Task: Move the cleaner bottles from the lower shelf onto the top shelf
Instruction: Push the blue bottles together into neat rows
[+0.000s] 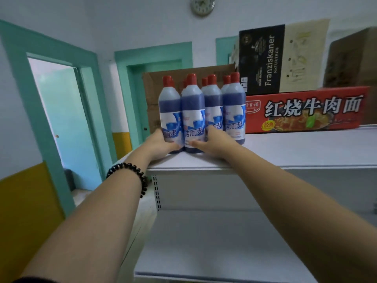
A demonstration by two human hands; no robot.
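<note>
Cleaner bottles (202, 111): a tight cluster standing upright on the top shelf (285, 150), near its front left corner. Red caps, blue liquid, white-and-blue labels. Four bottles in the front row; more red caps show behind them, exact count not readable.

Left hand (161, 142): wrapped around the base of the leftmost front bottle (170, 117), fingers clamped on its lower label. Black bead bracelet (130, 174) on that forearm.

Right hand (212, 144): on the base of the second front bottle (193, 119), thumb across its front, fingers reaching round into the gap toward the third bottle; closed on it. Both bottles' bottoms appear to rest on the shelf surface.

Behind the cluster: a brown cardboard box (155, 92), touching or just behind the rear bottles, cannot tell which. Just right of the cluster: a long red noodle carton (306, 111) lying on the same shelf, with a black-and-tan Franziskaner box (271, 60) standing on top of it.

Lower shelf (234, 252): white surface in view below.

Wall clock (203, 5) high on the back wall; teal door frames at left.
</note>
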